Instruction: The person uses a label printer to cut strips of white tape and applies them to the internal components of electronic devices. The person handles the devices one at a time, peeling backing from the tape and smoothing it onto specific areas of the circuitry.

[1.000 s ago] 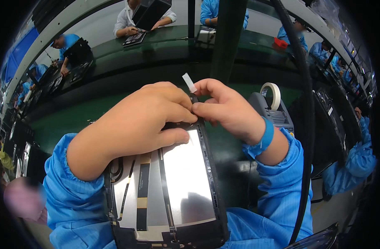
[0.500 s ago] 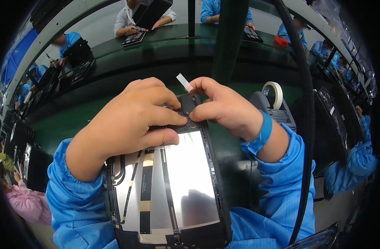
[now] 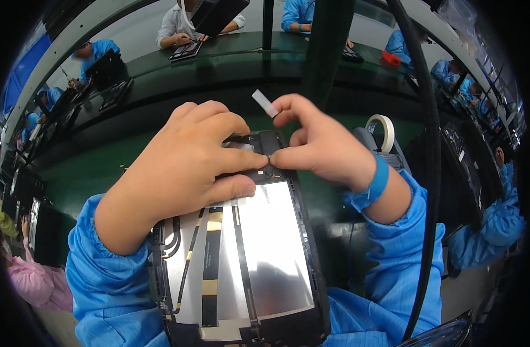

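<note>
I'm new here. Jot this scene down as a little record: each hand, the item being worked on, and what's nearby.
Left hand: spread over the far end of a flat device
Right hand: thumb at that same end; white strip at its curled index finger
Device: black-edged, silvery surface, dark strips running lengthwise
Right wrist: blue band
Nearby, right: cream tape roll, grey dispenser
Across: people at a green bench
</note>
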Demonstrator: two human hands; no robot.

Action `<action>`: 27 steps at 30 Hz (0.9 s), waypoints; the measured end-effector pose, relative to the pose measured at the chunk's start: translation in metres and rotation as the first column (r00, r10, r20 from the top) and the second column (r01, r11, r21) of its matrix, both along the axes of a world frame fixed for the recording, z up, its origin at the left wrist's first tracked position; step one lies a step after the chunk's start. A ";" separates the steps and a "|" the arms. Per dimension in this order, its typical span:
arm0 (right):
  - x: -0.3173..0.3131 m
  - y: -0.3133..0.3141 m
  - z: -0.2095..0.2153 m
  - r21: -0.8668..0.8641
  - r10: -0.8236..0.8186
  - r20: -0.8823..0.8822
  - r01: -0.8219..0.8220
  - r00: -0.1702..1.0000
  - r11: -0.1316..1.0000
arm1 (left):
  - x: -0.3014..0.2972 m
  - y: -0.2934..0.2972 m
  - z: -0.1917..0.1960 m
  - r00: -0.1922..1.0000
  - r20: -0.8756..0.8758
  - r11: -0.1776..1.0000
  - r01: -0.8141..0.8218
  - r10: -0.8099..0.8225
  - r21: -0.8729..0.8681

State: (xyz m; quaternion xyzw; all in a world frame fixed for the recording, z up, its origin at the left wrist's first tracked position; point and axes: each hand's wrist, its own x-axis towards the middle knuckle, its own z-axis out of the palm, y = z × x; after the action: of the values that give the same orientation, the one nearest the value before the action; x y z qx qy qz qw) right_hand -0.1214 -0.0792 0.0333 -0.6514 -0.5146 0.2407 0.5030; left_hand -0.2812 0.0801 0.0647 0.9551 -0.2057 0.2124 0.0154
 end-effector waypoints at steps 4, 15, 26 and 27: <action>0.013 -0.005 0.017 0.055 0.195 0.041 -0.197 0.980 0.979 | 0.000 0.003 -0.006 0.998 -0.070 0.993 -0.015 0.007 -0.118; 0.006 0.015 0.034 -0.295 0.406 0.433 -0.299 0.805 0.908 | 0.008 0.006 -0.005 0.946 -0.323 0.878 -0.159 0.005 -0.452; 0.003 0.017 0.054 -0.731 0.250 0.307 0.059 0.919 0.680 | 0.016 -0.007 0.005 0.924 -0.347 0.907 -0.276 0.160 -0.317; 0.010 0.016 0.046 -0.735 0.248 0.342 0.094 0.906 0.672 | 0.010 -0.005 0.003 0.955 -0.251 0.929 -0.231 0.159 -0.290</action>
State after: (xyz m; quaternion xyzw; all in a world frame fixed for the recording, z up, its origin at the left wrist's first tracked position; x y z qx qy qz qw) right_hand -0.1117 -0.0632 0.0789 -0.8106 -0.4956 0.3051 0.0652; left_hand -0.2709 0.0754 0.0674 0.9737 -0.0696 0.1347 0.1700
